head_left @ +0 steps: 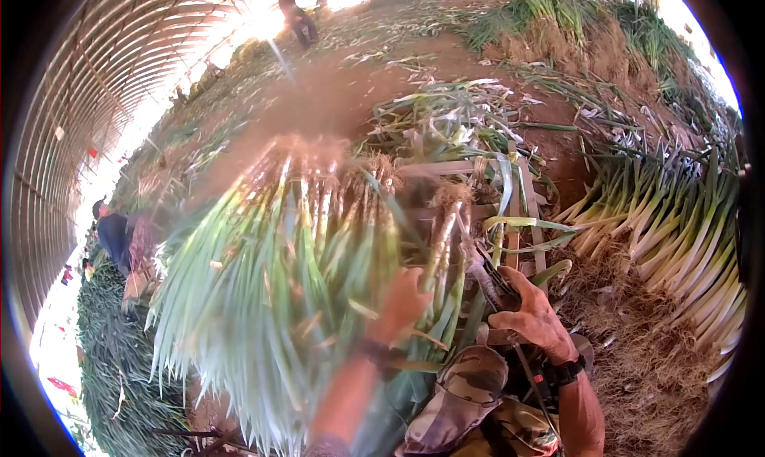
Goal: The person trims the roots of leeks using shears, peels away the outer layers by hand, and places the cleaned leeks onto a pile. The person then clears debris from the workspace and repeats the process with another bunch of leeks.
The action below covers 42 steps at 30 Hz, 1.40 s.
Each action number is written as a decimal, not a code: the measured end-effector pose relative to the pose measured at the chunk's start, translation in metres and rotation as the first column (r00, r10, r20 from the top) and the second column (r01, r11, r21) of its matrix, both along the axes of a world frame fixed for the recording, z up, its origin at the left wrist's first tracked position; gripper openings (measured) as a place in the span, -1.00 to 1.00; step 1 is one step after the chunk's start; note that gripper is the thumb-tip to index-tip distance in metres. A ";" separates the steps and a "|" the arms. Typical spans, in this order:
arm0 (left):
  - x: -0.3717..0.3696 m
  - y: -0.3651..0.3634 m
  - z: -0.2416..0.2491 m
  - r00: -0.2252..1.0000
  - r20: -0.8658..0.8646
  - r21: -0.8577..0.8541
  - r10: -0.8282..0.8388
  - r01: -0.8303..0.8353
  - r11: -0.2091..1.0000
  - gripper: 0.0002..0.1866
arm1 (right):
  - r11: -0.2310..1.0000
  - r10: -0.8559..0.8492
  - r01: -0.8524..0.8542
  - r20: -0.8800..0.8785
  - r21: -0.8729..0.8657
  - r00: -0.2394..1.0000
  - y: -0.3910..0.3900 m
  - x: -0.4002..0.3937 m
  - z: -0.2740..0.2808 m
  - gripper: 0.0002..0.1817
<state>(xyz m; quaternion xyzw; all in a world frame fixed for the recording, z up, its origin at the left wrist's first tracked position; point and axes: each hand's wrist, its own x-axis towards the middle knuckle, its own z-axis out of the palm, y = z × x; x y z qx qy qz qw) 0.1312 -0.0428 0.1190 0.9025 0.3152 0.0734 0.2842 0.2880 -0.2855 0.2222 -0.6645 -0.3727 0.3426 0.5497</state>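
A large heap of green onions (295,242) spreads in front of me, with roots at the far end and leaves hanging toward me. My left hand (398,305) is smeared by motion over the right side of this heap, its fingers right at the stalks. To its right, a few green onions (442,254) lie apart with their root ends up. My right hand (530,317) has thumb and fingers spread, beside a dark, slim rod-like thing (496,291) whose kind is unclear. A dark band circles each wrist.
A wooden frame (530,206) stands beyond my right hand. Rooted green onions (657,210) are piled at right, and more greens (119,353) at left. Loose leaves (454,114) litter the soil. One person (115,238) bends at left; another (296,15) is far back.
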 end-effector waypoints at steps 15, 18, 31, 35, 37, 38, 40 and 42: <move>-0.027 0.024 0.006 0.956 -0.124 0.210 0.266 -0.236 0.949 -0.47 | 0.975 0.022 -0.051 -0.132 -0.218 0.991 -0.033 0.008 0.003 -0.08; -0.030 0.001 0.007 0.981 -0.043 0.378 0.187 -0.157 0.912 -0.49 | 0.960 0.113 -0.157 -0.192 -0.230 0.975 -0.039 0.007 -0.010 -0.08; 0.007 -0.055 -0.017 0.968 -0.190 0.306 -0.163 0.216 0.927 -0.75 | 0.924 0.243 -0.278 -0.158 -0.262 0.957 -0.047 -0.021 -0.025 -0.18; 0.017 -0.041 0.008 0.984 -0.177 0.160 -0.029 0.058 0.985 -0.78 | 0.928 0.229 -0.199 0.059 -0.316 0.972 -0.050 -0.012 -0.012 -0.19; 0.014 -0.032 0.016 0.998 -0.069 0.128 0.012 -0.003 0.992 -0.77 | 0.918 0.271 -0.211 0.145 -0.336 0.951 -0.053 -0.008 -0.008 -0.19; 0.011 -0.027 0.013 1.000 -0.024 0.097 -0.002 0.004 0.995 -0.78 | 0.917 0.287 -0.222 0.162 -0.331 0.944 -0.057 -0.006 -0.011 -0.19; 0.009 -0.023 0.013 0.999 0.044 0.010 0.001 -0.002 1.000 -0.79 | 0.916 0.327 -0.286 0.111 -0.280 0.938 -0.065 0.001 -0.017 -0.19; 0.009 -0.023 0.013 0.996 0.079 -0.104 0.035 -0.027 0.994 -0.79 | 0.901 0.386 -0.372 0.022 -0.223 0.922 -0.069 0.007 -0.010 -0.20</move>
